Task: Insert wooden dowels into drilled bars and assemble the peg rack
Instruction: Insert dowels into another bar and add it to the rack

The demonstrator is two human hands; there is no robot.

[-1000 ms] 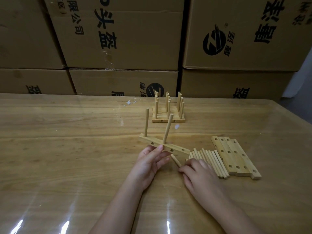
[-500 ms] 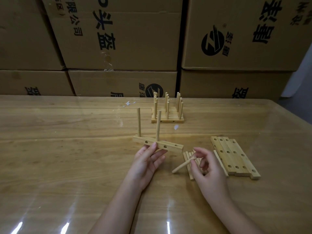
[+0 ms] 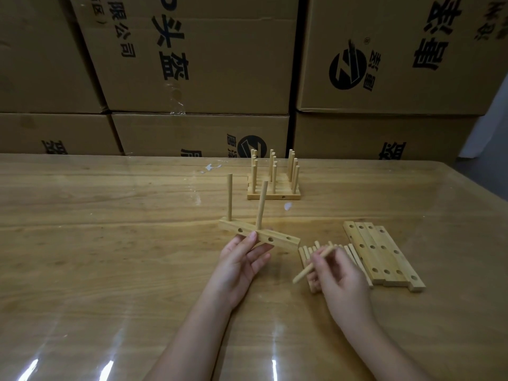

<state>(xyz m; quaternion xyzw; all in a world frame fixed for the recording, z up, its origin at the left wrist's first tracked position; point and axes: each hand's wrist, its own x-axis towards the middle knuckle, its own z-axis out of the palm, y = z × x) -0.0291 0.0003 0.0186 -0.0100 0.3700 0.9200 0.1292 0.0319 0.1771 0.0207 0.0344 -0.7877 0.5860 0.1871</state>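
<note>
Over glossy table (image 3: 110, 243), left hand (image 3: 242, 262) grips drilled bar (image 3: 279, 240), right hand (image 3: 341, 279) pinches dowel (image 3: 305, 272).

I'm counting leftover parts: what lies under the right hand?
A row of loose dowels lies on the table beneath the right hand, which pinches one dowel. The hand covers most of the row, so their number cannot be told.

Storeroom or small packing workshop. Large brown cardboard cartons (image 3: 192, 64), printed with black Chinese characters and a round black logo, are stacked like a wall right behind a long wooden table (image 3: 110, 243) with a glossy clear cover. On the table lie batches of identical parts: loose pale wooden dowels (image 3: 353, 253), a row of drilled wooden bars (image 3: 382, 254) and a finished wooden peg rack (image 3: 273, 196).
</note>
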